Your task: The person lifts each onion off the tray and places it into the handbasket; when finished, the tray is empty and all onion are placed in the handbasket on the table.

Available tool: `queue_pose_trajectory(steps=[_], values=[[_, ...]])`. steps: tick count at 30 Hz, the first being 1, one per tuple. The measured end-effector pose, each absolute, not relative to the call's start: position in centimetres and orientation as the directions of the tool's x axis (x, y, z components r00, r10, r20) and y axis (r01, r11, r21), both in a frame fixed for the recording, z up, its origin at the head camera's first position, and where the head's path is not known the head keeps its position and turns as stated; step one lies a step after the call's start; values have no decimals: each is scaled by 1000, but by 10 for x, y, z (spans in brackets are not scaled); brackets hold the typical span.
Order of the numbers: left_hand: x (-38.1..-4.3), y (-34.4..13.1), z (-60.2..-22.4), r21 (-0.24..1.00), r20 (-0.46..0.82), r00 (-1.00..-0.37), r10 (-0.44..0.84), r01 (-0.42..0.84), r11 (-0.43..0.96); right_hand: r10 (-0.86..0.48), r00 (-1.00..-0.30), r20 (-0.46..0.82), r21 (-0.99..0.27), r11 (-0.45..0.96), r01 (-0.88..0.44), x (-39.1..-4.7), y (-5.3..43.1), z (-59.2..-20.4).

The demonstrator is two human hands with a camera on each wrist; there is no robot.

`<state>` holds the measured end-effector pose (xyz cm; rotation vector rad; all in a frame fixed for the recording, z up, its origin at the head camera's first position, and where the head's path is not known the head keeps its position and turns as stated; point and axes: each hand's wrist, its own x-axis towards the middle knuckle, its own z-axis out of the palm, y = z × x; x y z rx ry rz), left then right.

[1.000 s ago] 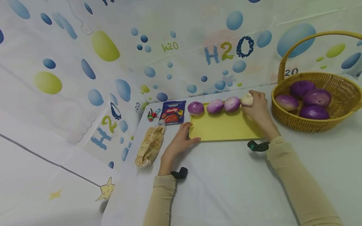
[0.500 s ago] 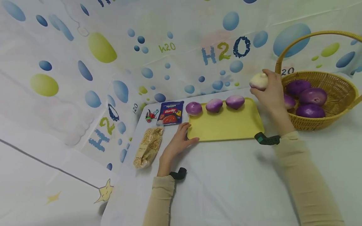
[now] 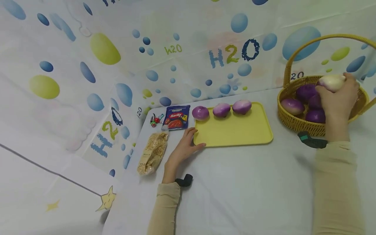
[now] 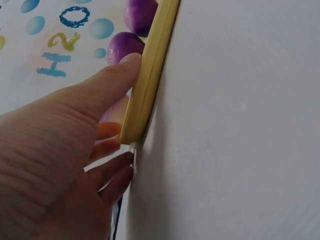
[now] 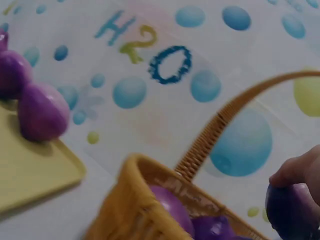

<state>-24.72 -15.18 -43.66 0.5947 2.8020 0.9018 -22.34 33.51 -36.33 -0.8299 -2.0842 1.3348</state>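
In the head view, my right hand holds a pale-topped purple onion over the wicker basket. The right wrist view shows that onion dark, with part of the hand above it. Several purple onions, including one at the basket's left side, lie inside; my hand partly covers them. My left hand grips the near left corner of the yellow tray, its thumb against the rim. Three onions stand in a row along the tray's far side.
Left of the tray lie a blue Barilla pouch, a small red and green trinket and a clear bag of yellowish grains. The basket's tall handle arches above it. A printed sheet hangs behind the table.
My right hand has lifted the pale onion off the tray's far right corner and carried it right, over the basket. The left hand has stayed at the tray.
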Motion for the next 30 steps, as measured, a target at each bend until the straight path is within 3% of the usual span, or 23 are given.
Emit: queue_pose_trajectory(steps=[5,12,15,25,30], values=[[-248,-152,-434,587,1,-906,424,344,733,798,-594,104,-923,300,241,-215,349,-365],[-248,-153,-431,592,10,-904,428,351,726,756,-627,187,-867,427,257,-213,337,-353],[-247,-154,-431,593,12,-903,429,351,724,716,-662,224,-869,454,198,-217,324,-344],[-245,-155,-433,600,0,-910,415,332,728,359,-900,246,-857,515,-29,-241,254,-333],[-243,-153,-434,616,-4,-907,422,330,715,85,-948,307,-782,590,-201,-257,211,-354]])
